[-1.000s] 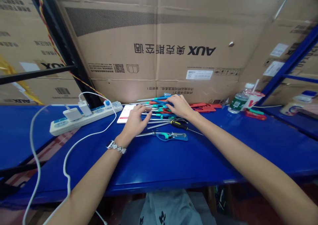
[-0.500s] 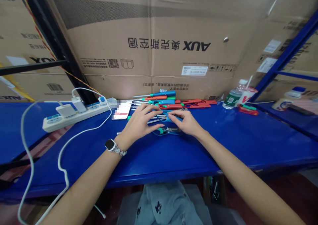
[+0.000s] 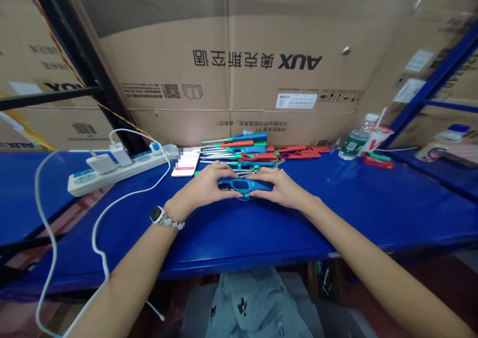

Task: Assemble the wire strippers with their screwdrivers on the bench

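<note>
Between my two hands lies a blue long-nosed lighter [image 3: 243, 184] with green parts and a finger hole in its handle. My left hand [image 3: 209, 183] pinches its left end, thumb at the near edge and fingers over the far side. On the handle's right end, my right hand [image 3: 286, 187] has the same kind of grip. My fingers cover both ends of the lighter. Just behind, several blue and red lighters with metal tubes [image 3: 248, 150] lie in a pile. Red casing pieces [image 3: 304, 152] lie to the right of that pile.
A phone [image 3: 186, 163] lies left of the pile. A white power strip [image 3: 84, 179] with chargers and a trailing cable is further left. A water bottle [image 3: 353, 144], a cup [image 3: 373, 139] and a red-and-green item [image 3: 378, 161] stand right. Cardboard boxes [image 3: 254, 24] rise behind the blue table [image 3: 254, 238].
My right hand held a blue shell above the open half with its inner parts. Now the shell is down on it, and my left hand has closed from open onto the lighter.
</note>
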Available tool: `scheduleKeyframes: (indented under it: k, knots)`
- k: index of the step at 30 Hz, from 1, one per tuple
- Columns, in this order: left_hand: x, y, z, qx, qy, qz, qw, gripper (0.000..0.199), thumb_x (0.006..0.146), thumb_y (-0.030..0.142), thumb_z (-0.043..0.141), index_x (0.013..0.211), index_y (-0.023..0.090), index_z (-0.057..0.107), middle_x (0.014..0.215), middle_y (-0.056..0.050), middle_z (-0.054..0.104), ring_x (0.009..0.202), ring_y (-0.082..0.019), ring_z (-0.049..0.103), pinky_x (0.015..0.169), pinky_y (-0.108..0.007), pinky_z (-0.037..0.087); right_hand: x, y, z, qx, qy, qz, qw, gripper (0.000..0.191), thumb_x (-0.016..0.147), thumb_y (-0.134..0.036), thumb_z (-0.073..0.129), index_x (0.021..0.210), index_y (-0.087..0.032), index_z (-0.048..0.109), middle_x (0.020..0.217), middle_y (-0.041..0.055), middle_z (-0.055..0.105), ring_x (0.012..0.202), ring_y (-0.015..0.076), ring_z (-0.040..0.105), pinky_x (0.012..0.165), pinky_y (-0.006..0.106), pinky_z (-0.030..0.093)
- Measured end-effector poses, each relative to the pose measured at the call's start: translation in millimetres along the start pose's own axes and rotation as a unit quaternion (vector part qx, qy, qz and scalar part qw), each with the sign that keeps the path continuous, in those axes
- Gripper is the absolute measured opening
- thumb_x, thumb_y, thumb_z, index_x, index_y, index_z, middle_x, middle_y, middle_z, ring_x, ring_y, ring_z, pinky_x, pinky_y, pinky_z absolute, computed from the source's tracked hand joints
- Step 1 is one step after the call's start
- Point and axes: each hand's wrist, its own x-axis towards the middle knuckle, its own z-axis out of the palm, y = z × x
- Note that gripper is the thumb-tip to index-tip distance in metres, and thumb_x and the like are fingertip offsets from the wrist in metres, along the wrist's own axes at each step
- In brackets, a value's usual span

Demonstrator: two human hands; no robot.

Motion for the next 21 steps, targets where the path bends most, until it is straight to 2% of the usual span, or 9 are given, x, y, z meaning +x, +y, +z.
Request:
scheduleKeyframes:
  k: [3,7,12,21]
  knots:
    - [-4,-5,-7.9,-0.055,0.009,-0.052,0.997,0.041,0.084,0.051,0.076,0.114,0.023,0.073,0.111,-0.008,0.074,0.103,-0.026,0.068,0.092,-0.045,0.056,-3,0,0,-0.026,-0.020,0.017,0.999,0.036,0.091,-0.037,0.074,0.126,-0.028,0.072,0.110,0.0076,0.071,0.101,0.0242,0.067,0.093,0.045,0.054]
    - [-7,-13,-14.5,-0.085,0.007,-0.085,0.993,0.026,0.095,0.037,0.058,0.104,0.019,0.074,0.104,-0.008,0.077,0.095,-0.023,0.071,0.084,-0.041,0.058,-4,0,3,-0.050,-0.034,0.035,0.998,0.035,0.087,-0.035,0.078,0.121,-0.026,0.074,0.113,0.0085,0.067,0.109,0.0254,0.063,0.099,0.047,0.050]
    - [-5,-12,-7.3,-0.087,-0.006,-0.079,0.993,0.020,0.089,0.030,0.061,0.098,0.020,0.077,0.101,-0.008,0.076,0.092,-0.022,0.070,0.084,-0.040,0.057,-3,2,9,-0.051,-0.058,0.061,0.995,0.035,0.088,-0.034,0.078,0.121,-0.024,0.073,0.114,0.0093,0.066,0.111,0.0261,0.062,0.099,0.048,0.048]
    - [-2,-3,-4.4,-0.075,-0.043,-0.102,0.991,0.023,0.087,0.023,0.060,0.102,0.019,0.077,0.107,-0.008,0.076,0.098,-0.024,0.069,0.086,-0.039,0.056,-2,6,12,-0.065,-0.057,0.067,0.994,0.038,0.088,-0.040,0.078,0.122,-0.025,0.073,0.114,0.0094,0.067,0.106,0.0271,0.063,0.095,0.048,0.048]
